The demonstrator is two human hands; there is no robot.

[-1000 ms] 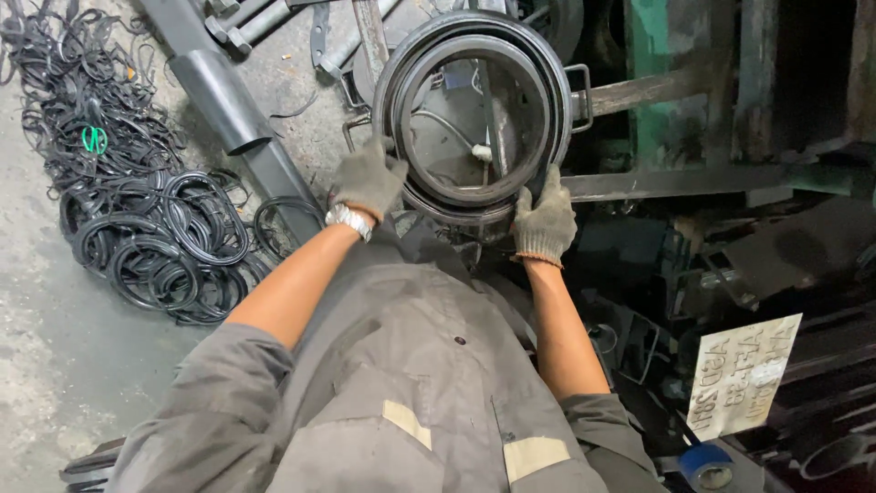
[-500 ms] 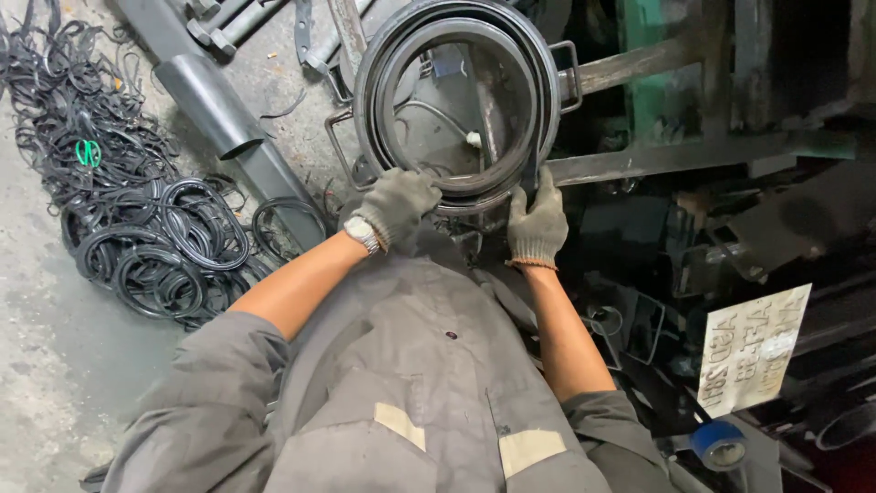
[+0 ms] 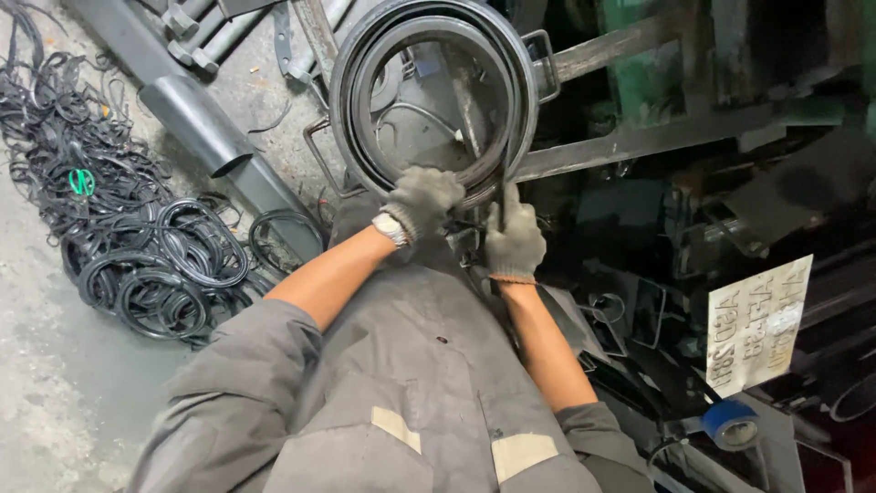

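At the ring's lower edge, our gloved left hand (image 3: pixel 422 201) and right hand (image 3: pixel 514 239) have moved together. Both grasp the black rubber gasket (image 3: pixel 429 41) seated in the round metal ring (image 3: pixel 342 100).

Your gloves, left hand (image 3: pixel 422 199) and right hand (image 3: pixel 514 239): grey knitted cloth, rough and soiled. Ring (image 3: pixel 432 96) you grip: dark metal rim, dull, with a black rubber-like band, faintly glossy. Hoops (image 3: pixel 137 265) heaped at left: black rubber, slight sheen. Pipe (image 3: pixel 196 123), far left: smooth matt grey. Your overalls (image 3: pixel 401 383): grey woven cloth, matt.
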